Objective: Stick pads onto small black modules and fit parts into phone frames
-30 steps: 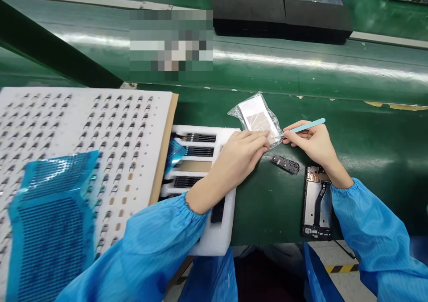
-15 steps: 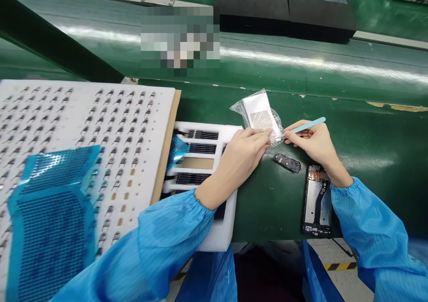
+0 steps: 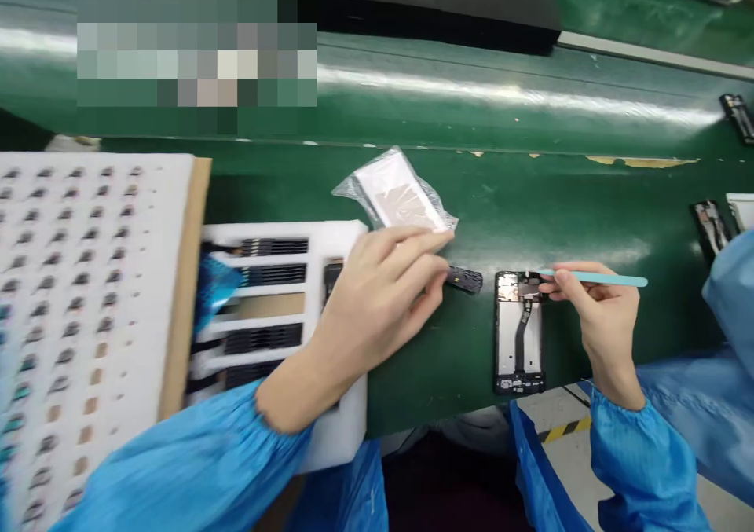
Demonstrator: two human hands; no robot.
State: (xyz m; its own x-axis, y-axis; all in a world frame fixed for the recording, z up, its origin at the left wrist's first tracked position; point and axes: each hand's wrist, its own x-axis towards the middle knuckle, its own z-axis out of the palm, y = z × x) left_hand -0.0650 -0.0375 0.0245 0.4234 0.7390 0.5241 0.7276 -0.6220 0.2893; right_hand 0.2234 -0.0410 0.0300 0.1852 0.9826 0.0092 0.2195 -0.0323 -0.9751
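Note:
My right hand (image 3: 601,312) pinches light-blue tweezers (image 3: 613,279), their tip at the top end of an opened phone (image 3: 505,343). The phone lies flat on the green bench, its inside showing a dark ribbon cable (image 3: 521,335). My left hand (image 3: 389,288) is held palm down, fingers stretched and slightly bent, with nothing visible in it. Its fingertips are at the near edge of a clear plastic bag (image 3: 444,219) holding white sheets (image 3: 377,174); I cannot tell whether they touch. A small black phone part (image 3: 465,279) lies between my left hand and the phone.
A white foam tray (image 3: 347,438) with black strip-like parts (image 3: 274,275) stands at left. Beyond it is a white board (image 3: 170,241) with rows of small parts. A black box (image 3: 424,13) sits at the back. Another person's blue sleeve (image 3: 730,296) is at right, near more phone parts (image 3: 711,225).
My right hand has moved with the tweezers from the plastic bag to the phone's top end. My left hand's fingers have drawn back a little from the bag. The view has shifted right.

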